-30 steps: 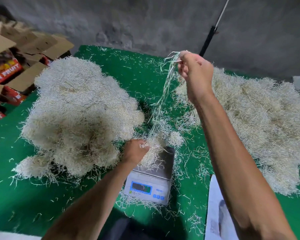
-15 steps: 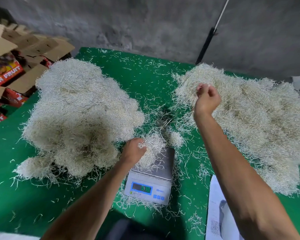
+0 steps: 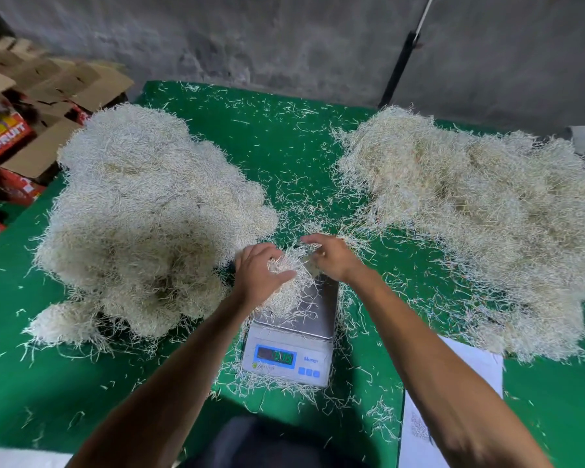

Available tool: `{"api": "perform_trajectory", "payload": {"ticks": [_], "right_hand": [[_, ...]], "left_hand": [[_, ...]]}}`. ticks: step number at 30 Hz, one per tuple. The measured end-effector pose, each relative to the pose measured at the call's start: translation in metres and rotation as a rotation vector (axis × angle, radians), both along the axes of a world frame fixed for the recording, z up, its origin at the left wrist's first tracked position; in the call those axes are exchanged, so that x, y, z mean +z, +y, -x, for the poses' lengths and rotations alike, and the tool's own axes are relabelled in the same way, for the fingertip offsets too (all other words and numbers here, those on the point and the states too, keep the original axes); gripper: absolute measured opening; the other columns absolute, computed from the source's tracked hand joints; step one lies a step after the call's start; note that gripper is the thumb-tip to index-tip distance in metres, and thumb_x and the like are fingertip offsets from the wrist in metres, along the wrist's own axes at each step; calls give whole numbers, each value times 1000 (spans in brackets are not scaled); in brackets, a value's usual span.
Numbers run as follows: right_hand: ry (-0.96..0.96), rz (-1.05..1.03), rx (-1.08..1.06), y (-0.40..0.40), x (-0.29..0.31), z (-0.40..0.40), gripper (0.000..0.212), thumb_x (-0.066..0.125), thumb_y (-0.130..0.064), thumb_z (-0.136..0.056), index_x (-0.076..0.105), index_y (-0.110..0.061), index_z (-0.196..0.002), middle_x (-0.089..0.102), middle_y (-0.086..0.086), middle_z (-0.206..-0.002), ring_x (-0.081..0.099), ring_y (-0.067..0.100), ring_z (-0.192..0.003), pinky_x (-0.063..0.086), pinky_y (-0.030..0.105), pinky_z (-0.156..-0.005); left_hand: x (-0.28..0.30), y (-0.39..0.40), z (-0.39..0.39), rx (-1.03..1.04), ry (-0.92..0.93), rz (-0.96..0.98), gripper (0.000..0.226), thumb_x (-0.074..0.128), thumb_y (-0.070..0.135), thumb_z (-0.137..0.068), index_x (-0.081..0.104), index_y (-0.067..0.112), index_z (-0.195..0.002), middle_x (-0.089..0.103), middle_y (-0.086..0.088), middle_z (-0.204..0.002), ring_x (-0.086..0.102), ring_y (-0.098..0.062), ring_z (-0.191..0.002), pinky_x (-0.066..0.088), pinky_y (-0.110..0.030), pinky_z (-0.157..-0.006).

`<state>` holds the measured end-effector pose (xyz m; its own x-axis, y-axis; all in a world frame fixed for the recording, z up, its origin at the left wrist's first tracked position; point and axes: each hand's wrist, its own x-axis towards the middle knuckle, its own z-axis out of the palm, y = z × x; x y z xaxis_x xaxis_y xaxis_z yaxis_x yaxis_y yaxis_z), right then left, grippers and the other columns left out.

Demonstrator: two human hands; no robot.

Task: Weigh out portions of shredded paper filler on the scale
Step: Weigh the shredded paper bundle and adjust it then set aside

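Observation:
A small white digital scale (image 3: 289,358) with a steel pan and a lit blue display sits at the centre of the green table. A portion of pale shredded paper (image 3: 289,292) lies on its pan. My left hand (image 3: 257,275) cups the left side of that portion, fingers curled on it. My right hand (image 3: 331,256) presses on its far right side, fingers in the strands. A big heap of shredded paper (image 3: 142,214) lies to the left, another big heap (image 3: 480,214) to the right.
Green cloth covers the table (image 3: 277,143), strewn with loose strands. Stacked cardboard fruit boxes (image 3: 17,130) stand off the left edge. A white printed sheet (image 3: 429,423) lies at the near right. A dark pole (image 3: 399,65) leans on the grey wall behind.
My right hand, raised high with a long strand, dropped onto the right heap, then came in to the portion on the scale. My left hand stayed on the portion.

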<state>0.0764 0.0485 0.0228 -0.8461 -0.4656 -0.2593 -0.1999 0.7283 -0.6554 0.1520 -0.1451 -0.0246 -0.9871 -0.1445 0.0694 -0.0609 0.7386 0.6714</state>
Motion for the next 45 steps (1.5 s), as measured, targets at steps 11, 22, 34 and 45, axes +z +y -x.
{"api": "perform_trajectory", "payload": {"ticks": [11,22,34,45], "right_hand": [[238,74,-31,-26,-1,0,29,58,-11,-101,66,-19,-128,61,-1,-119,66,20,-100,58,39,-93],[261,22,9,-27,-12,0,32,58,-11,-102,66,-25,-129,56,-7,-117,50,-1,-70,40,15,-62],[247,36,-9,-29,-13,-3,32,58,-8,-101,65,-24,-129,54,-9,-120,55,-1,-80,49,18,-69],[306,-16,-224,-15,-31,-11,21,49,-15,-106,67,-19,-117,64,-5,-85,59,11,-68,37,20,-51]], "left_hand": [[17,1,7,28,54,-67,45,79,47,-80,66,25,-117,60,11,-131,49,-12,-125,35,-49,-111],[17,4,7,21,75,-92,40,80,39,-81,66,24,-115,62,12,-122,53,-11,-118,37,-51,-108],[14,4,3,2,70,-143,36,80,32,-83,67,19,-113,63,9,-118,53,-8,-111,44,-43,-102],[15,5,-8,216,-136,-181,64,72,42,-89,49,10,-139,55,-9,-138,54,-26,-124,46,-39,-102]]}}
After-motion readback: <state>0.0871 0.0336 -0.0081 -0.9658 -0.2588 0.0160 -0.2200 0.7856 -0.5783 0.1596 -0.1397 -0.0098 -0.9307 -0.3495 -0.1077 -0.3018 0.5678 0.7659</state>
